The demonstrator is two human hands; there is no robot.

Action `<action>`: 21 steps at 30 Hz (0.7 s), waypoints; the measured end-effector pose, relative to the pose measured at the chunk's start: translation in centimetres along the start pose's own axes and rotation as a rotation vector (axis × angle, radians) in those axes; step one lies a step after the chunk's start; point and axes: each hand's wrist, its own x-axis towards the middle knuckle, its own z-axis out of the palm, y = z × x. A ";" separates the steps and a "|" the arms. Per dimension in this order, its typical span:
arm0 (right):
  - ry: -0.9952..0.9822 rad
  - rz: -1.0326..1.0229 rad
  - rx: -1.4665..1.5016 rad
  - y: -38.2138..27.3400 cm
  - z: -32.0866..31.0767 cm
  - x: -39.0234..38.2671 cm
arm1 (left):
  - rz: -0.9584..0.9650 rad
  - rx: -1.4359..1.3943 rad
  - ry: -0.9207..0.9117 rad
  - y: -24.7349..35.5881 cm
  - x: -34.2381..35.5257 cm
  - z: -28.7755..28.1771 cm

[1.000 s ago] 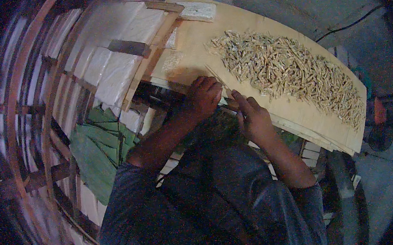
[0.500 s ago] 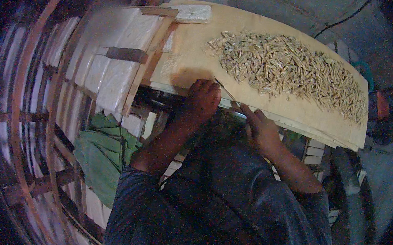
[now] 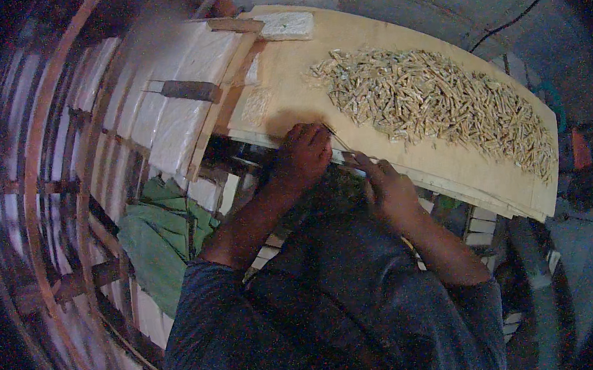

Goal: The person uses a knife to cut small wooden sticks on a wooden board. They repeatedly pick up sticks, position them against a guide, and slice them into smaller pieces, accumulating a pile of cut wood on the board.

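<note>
Both hands (image 3: 308, 150) are at a board (image 3: 432, 158) bearing heaped sticks (image 3: 435, 100).

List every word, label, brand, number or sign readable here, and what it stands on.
None can be read.
Wooden board: no lettering visible.
Small sticks and white wrapped pack: too small or blurred to tell whether anything is printed.

Pale board (image 3: 432, 160); heap of short tan pieces (image 3: 435, 100); white pack (image 3: 287, 26) at far left

Hands (image 3: 390, 191) farther apart, thin stick (image 3: 341, 142) lower
</note>
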 end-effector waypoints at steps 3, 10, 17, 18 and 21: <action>0.041 -0.095 0.004 0.1 1.5 3.2 | 0.064 0.071 -0.074 -0.9 -0.3 0.5; -0.074 0.047 -0.036 0.2 0.1 -0.8 | -0.005 -0.011 0.005 -0.5 -0.3 0.5; 0.016 -0.149 0.029 0.3 1.8 3.7 | 0.135 0.078 -0.044 -1.2 -0.8 0.3; 0.038 -0.140 0.026 0.6 2.1 3.4 | 0.100 0.058 -0.025 -1.1 -0.8 0.3; 0.070 -0.097 -0.008 1.1 2.5 1.0 | 0.028 0.045 -0.009 -1.1 -1.2 0.8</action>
